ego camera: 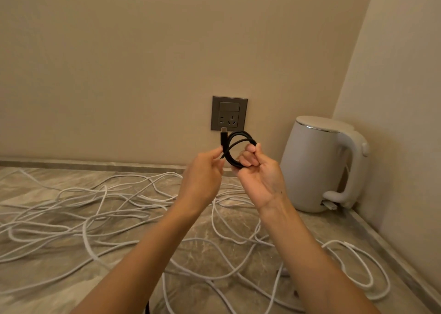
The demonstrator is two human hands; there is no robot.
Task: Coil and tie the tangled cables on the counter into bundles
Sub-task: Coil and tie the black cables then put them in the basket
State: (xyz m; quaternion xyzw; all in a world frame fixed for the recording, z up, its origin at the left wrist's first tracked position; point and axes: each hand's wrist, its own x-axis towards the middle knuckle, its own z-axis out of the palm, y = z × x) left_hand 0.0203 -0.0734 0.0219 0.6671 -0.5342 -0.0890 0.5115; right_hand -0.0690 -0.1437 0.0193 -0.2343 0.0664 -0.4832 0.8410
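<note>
While the right grip (259, 175) curls its fingers (249, 159) through a small black cable coil (230, 157) held above the worktop (207, 254), the left grip (202, 177) pinches that cable just below its plug (223, 138), white cables (95, 208) sprawling beneath both and a lidded kettle (315, 165) standing right of them.

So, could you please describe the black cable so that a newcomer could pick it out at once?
Find the grey wall socket left of the white kettle. Just in front of it, the left hand and right hand hold up a small coil, the black cable. Unlike the white cables sprawled on the counter, it is black, coiled and lifted.
</note>
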